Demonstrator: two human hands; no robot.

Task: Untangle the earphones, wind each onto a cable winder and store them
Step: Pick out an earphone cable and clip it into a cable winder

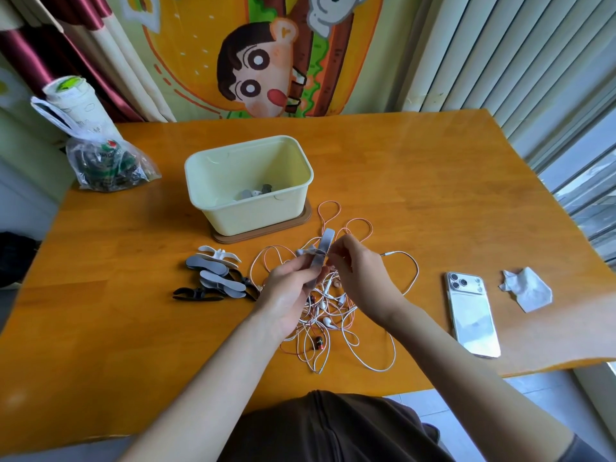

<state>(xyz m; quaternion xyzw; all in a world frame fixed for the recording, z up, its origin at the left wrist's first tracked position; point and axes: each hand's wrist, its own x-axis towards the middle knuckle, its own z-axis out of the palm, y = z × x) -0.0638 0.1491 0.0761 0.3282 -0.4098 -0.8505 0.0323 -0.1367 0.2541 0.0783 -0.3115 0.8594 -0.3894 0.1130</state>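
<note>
Both of your hands are lifted a little above the table (pixel 433 195) and come together over the tangle of earphones (pixel 333 315). Your left hand (pixel 286 288) grips the lower end of a grey cable winder (pixel 321 258), which stands tilted with its upper end pointing away from you. Your right hand (pixel 356 271) is just beside it, and its fingertips pinch a white cable (pixel 305 251) at the narrow middle of the winder. The cable seems to be wrapped there, but the view is too small to be sure.

The tangle lies on the table under and in front of your hands, with white and pink-orange cables mixed and several earbuds visible among them. One white cable with a plug reaches out to the right.

To the left of the tangle there is a pile of spare winders (pixel 216 278), grey, white and black, some overlapping. Behind it stands the cream box (pixel 253 215) on a brown base (pixel 266 233), and a few small items (pixel 253 193) lie at its bottom.

On the right side a phone (pixel 471 316) lies with its back up, and near it a crumpled tissue (pixel 526 288). A plastic bag (pixel 106 165) sits at the far left corner.
</note>
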